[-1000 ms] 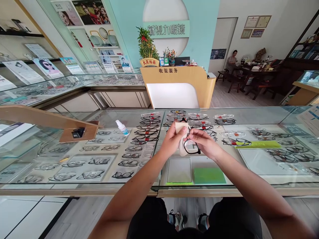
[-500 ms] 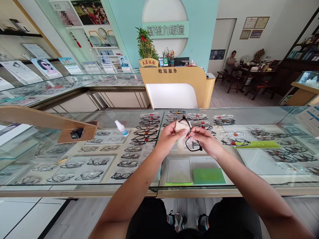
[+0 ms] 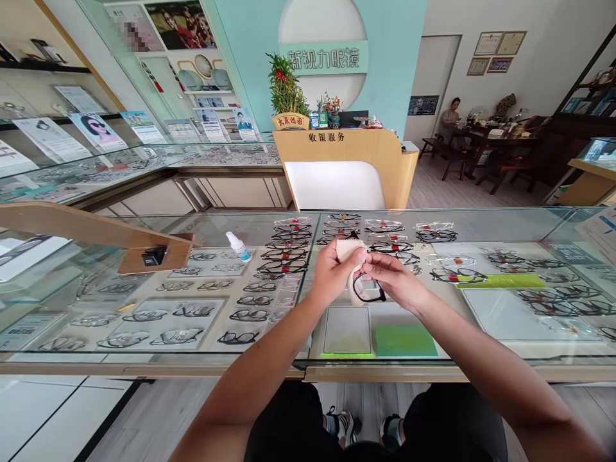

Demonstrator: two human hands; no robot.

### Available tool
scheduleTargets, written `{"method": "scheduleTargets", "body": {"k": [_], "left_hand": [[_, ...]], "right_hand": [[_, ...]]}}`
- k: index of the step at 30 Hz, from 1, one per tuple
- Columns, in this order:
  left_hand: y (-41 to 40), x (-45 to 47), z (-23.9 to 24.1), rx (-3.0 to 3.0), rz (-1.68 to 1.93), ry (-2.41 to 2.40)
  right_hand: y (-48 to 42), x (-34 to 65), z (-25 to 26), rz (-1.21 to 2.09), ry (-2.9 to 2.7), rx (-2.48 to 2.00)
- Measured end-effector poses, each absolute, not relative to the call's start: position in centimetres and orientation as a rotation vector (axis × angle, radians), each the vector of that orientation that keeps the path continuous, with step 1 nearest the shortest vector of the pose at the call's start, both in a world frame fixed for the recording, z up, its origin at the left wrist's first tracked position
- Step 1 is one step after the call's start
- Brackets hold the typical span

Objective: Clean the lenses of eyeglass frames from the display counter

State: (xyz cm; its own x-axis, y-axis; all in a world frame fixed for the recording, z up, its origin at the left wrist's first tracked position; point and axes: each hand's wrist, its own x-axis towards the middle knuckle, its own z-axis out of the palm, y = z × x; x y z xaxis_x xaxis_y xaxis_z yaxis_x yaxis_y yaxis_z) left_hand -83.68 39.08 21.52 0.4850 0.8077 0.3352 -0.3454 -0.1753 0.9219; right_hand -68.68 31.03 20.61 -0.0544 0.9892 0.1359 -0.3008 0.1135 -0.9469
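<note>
Glass counter (image 3: 433, 371), left hand (image 3: 332, 273) pinching cloth (image 3: 346, 247) over black glasses (image 3: 369, 290), right hand (image 3: 392, 276) gripping them, long axis slanting to lower right

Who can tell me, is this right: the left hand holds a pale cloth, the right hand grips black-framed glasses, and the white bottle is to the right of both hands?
Not quite. The left hand does hold a pale cloth and the right hand grips black-framed glasses, but the head view shows the white bottle to the left of both.
</note>
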Motion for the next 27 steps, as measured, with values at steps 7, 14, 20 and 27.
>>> {"method": "scheduleTargets", "body": {"k": [7,14,20,27], "left_hand": [[39.4,-83.6,20.9,1.418,1.169,0.523],[41.5,-84.6,20.5,1.33,0.885,0.353],[40.4,-84.1,21.3,1.27,0.904,0.282],[38.7,-83.8,21.5,1.344,1.104,0.409]], "right_hand": [[30.8,-68.8,20.7,1.279,-1.158,-0.913],[31.0,-67.3,21.2,1.155,-1.146,-0.938],[31.3,-67.5,20.6,1.156,-1.129,-0.901],[31.2,-68.5,19.9,1.188,-1.185,-0.887]]}}
